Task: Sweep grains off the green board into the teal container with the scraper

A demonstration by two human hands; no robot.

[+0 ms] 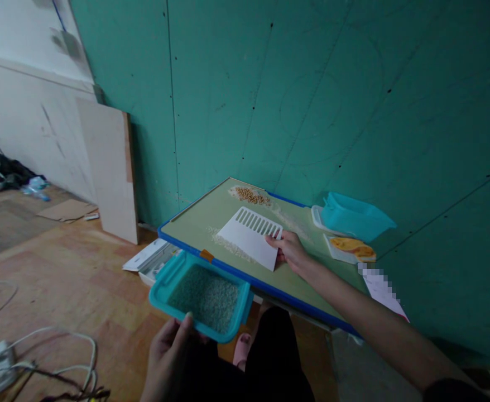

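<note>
With my left hand (169, 349) I grip the near rim of a turquoise plastic container (159, 298), thumb on top. Pale rice-like grains (211, 296) cover its bottom, and it sits just below the table's near edge. My right hand (289, 251) is closed on the right end of a white slotted scraper (249, 237), a flat plate with a row of long slots along its far side. The scraper rests on or just over the green tabletop (307, 273). Loose pale grains (232, 247) lie along its near left edge.
Brown beans (251, 195) lie heaped at the table's far end. Another turquoise container (354, 218) stands at the right, near an orange-yellow cloth-like item (351, 247). A green wall (312, 100) backs the table. A board (109, 167) leans at left; cables (77, 335) lie on the floor.
</note>
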